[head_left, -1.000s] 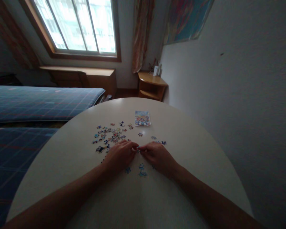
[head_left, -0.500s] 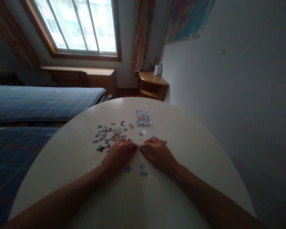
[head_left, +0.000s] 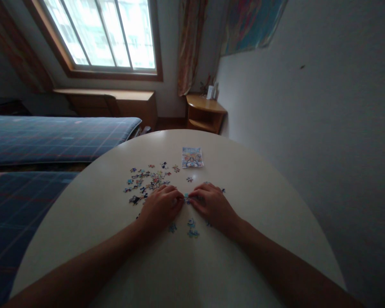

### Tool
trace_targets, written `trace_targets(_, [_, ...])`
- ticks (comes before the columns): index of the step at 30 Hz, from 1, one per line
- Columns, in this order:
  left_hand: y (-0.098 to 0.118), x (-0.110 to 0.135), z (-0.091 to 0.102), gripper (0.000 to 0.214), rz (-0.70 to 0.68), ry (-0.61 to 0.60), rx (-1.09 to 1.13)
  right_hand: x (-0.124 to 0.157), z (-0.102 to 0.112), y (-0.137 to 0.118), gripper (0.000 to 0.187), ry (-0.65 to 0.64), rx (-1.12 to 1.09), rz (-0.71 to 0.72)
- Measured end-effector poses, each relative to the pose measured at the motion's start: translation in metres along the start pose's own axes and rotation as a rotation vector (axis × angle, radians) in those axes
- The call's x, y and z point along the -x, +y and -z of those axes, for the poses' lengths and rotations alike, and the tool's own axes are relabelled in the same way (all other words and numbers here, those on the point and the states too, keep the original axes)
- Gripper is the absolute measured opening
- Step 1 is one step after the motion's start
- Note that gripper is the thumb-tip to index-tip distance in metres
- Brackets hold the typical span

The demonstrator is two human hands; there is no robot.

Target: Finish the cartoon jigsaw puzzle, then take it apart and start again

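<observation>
Both my hands rest on a round white table (head_left: 259, 239), fingertips meeting at the middle. My left hand (head_left: 160, 207) and my right hand (head_left: 211, 204) have curled fingers pressed onto a small jigsaw piece (head_left: 186, 198) between them. A scatter of several loose puzzle pieces (head_left: 146, 182) lies just beyond my left hand. A few more pieces (head_left: 191, 229) sit between my wrists. A small picture card (head_left: 192, 157) lies farther back on the table.
A bed with a blue plaid cover (head_left: 51, 137) runs along the left. A wooden corner shelf (head_left: 205, 113) and a low wooden bench (head_left: 115, 102) stand under the window. A plain wall closes the right side.
My hands have shifted slightly away from me on the table, fingertips still together on the piece. The view has tipped a little.
</observation>
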State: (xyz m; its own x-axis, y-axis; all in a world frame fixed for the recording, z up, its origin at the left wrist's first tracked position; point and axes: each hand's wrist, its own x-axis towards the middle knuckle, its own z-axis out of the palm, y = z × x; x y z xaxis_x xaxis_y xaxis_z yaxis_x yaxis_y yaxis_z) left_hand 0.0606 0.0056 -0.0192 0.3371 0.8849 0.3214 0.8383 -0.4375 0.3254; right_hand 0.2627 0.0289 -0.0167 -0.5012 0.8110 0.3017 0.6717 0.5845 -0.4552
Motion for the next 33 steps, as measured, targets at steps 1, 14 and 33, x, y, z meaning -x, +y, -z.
trace_targets(1, [0.0002,0.0004,0.0001,0.011,-0.003,-0.001,0.004,0.0001,0.0000,0.0001,0.011,-0.001,0.000,0.001])
trace_targets(14, [-0.0016,-0.0026,-0.0028,0.013,0.012,-0.068,0.057,0.0028,0.0049,-0.0008,0.016,-0.026,0.036,0.023])
trace_targets(33, [-0.0063,-0.0053,-0.0065,0.007,-0.071,-0.071,0.044,0.0035,0.0048,-0.0006,0.024,-0.036,0.021,0.034])
